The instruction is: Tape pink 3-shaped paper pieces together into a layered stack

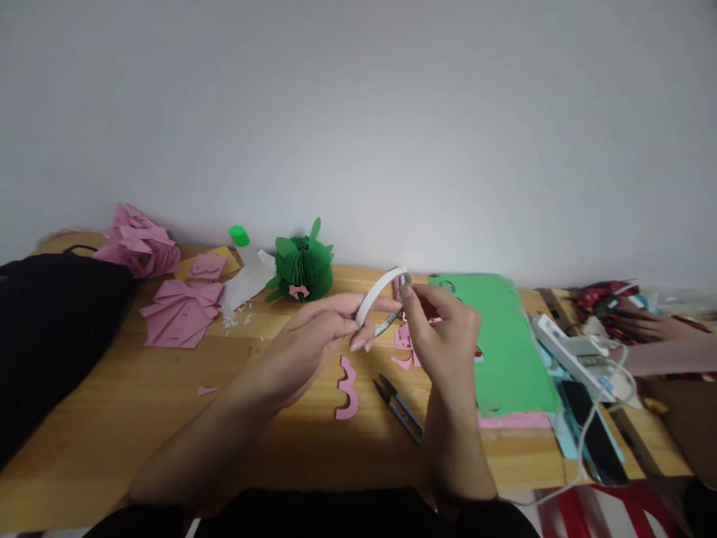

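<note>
Over wooden table (pixel 101 441): both hands pinch a white strip (pixel 382 290).
L hand (pixel 322 332) fingers curled, thumb + forefinger closed on strip's lower end; R hand (pixel 442 329) nips its top end w/ fingertips. Strip held mid-air, arched btwn hands, above pink cut-out (pixel 348 388) & snips (pixel 400 409); green sheet (pixel 498 351) just to R, another person's hand (pixel 650 323) far R.

On the table (pixel 112 418), snips (pixel 400 409) lie between a curved cutout (pixel 347 388), left, and stacked sheets (pixel 504 359), right
</note>
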The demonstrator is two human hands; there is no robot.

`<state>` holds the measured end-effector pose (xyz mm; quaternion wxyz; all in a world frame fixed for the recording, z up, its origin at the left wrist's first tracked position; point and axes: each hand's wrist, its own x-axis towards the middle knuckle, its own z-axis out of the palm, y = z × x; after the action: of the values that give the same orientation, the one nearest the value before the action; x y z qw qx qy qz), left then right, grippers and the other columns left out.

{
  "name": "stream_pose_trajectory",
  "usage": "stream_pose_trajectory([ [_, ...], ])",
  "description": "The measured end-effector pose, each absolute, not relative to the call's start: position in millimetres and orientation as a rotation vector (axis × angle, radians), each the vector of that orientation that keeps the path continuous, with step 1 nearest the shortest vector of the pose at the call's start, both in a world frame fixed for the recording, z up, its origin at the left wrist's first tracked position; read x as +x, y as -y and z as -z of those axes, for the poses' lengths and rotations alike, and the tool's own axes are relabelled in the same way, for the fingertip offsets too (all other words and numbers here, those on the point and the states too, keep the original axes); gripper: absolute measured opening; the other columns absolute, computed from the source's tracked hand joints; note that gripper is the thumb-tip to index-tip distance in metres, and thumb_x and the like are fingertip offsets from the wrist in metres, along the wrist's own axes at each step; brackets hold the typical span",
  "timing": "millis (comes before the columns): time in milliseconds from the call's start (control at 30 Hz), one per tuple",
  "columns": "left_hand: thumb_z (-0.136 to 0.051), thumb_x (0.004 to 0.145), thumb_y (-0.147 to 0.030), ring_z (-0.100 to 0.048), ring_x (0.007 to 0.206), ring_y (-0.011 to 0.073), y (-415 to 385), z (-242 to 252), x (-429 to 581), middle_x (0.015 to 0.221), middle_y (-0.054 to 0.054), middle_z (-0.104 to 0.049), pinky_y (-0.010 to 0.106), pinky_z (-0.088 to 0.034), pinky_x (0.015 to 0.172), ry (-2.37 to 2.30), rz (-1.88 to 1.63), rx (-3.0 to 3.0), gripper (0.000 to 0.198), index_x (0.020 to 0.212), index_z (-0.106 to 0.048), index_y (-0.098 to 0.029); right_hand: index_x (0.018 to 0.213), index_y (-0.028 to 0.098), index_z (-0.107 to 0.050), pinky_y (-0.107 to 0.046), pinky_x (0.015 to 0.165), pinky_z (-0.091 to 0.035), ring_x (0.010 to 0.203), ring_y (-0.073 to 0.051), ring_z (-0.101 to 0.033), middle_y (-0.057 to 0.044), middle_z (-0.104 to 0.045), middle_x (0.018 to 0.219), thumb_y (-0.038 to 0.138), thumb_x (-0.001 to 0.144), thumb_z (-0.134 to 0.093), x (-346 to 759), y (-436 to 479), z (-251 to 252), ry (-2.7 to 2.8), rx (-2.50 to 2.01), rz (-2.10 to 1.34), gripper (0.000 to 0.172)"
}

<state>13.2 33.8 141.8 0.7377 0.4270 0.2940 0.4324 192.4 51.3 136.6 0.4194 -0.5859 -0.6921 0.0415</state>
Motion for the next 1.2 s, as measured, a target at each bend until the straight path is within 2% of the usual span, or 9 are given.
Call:
stream_pose_trajectory([
  [133, -0.046, 0.078, -0.018, -0.040, 0.066, 0.0139, -33.7, -140.4, 12.3, 0.064, -0.001, -0.041, 0.026, -0.038, 0.061, -0.637, -0.940, 0.924, 0.040, 0.107, -0.072, -0.021, 0.071, 0.016, -0.071, -0.024, 0.051, -0.036, 0.049, -0.011, -0.051, 0.000, -0.063, 0.057, 0.029, 0.090, -0.057, 191.5, -50.8, -138.1, 1.740, -1.476, -0.113, 0.027],
  [400, -0.046, 0.076, -0.017, -0.041, 0.067, 0.0148, -33.0, -137.6, 10.4, 0.065, -0.001, -0.043, 0.028, -0.041, 0.064, -0.649, -0.949, 0.960, 0.041, 0.108, -0.071, -0.019, 0.073, 0.016, -0.071, -0.024, 0.051, -0.037, 0.051, -0.011, -0.052, 0.000, -0.063, 0.058, 0.030, 0.090, -0.058, 191.4, -49.1, -138.6, 1.734, -1.471, -0.147, 0.026],
  [700, -0.043, 0.079, -0.017, -0.044, 0.068, 0.0151, -33.3, -145.5, 13.3, 0.061, -0.002, -0.045, 0.033, -0.038, 0.080, -0.591, -0.969, 1.024, 0.041, 0.105, -0.074, -0.019, 0.073, 0.016, -0.071, -0.024, 0.051, -0.038, 0.050, -0.011, -0.053, -0.001, -0.064, 0.058, 0.029, 0.089, -0.058, 191.7, -50.0, -140.5, 1.726, -1.455, -0.143, 0.025],
  [833, -0.043, 0.083, -0.018, -0.043, 0.067, 0.0152, -33.9, -145.5, 13.8, 0.062, -0.002, -0.044, 0.031, -0.037, 0.076, -0.619, -0.984, 1.004, 0.039, 0.106, -0.074, -0.020, 0.074, 0.017, -0.071, -0.024, 0.051, -0.039, 0.050, -0.011, -0.054, -0.001, -0.065, 0.060, 0.028, 0.089, -0.057, 192.2, -49.5, -140.5, 1.726, -1.448, -0.146, 0.024],
  [1200, -0.042, 0.076, -0.015, -0.040, 0.065, 0.0162, -33.6, -144.5, 14.1, 0.059, -0.001, -0.040, 0.031, -0.035, 0.069, -0.606, -0.992, 0.977, 0.042, 0.101, -0.076, -0.018, 0.074, 0.017, -0.071, -0.024, 0.051, -0.039, 0.050, -0.011, -0.053, 0.000, -0.064, 0.059, 0.029, 0.090, -0.057, 192.6, -48.2, -141.2, 1.728, -1.446, -0.148, 0.024],
])
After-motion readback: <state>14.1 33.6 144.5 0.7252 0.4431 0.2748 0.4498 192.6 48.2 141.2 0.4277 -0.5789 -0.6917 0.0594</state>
